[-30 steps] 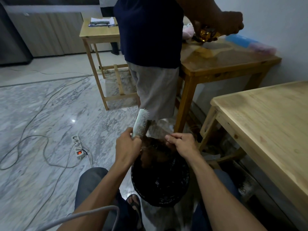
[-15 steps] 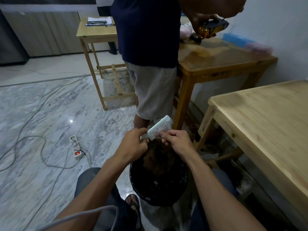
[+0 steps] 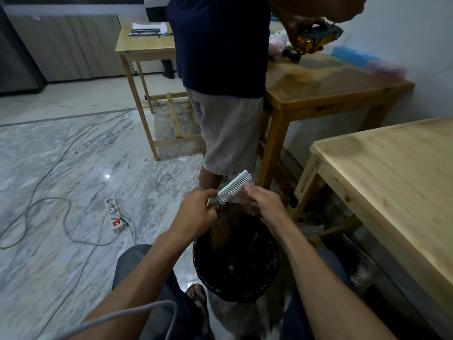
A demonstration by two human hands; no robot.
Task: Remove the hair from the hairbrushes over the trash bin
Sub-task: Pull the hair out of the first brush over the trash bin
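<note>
The black trash bin [image 3: 235, 261] stands on the floor between the seated person's knees, with open marble floor [image 3: 73, 168] to its left and a pale wooden table [image 3: 392, 182] close on its right. Directly above the bin's far rim, the left hand [image 3: 196, 212] grips the handle of a white hairbrush [image 3: 232, 187], bristles tilted toward the right hand [image 3: 264, 202], whose curled fingers pinch at the bristles. Any hair between them is too fine to make out. Brownish hair [image 3: 228, 224] lies inside the bin. Beyond the bin, 1 standing person [image 3: 220, 69], cut off at the chest, holds a toy car [image 3: 316, 40].
</note>
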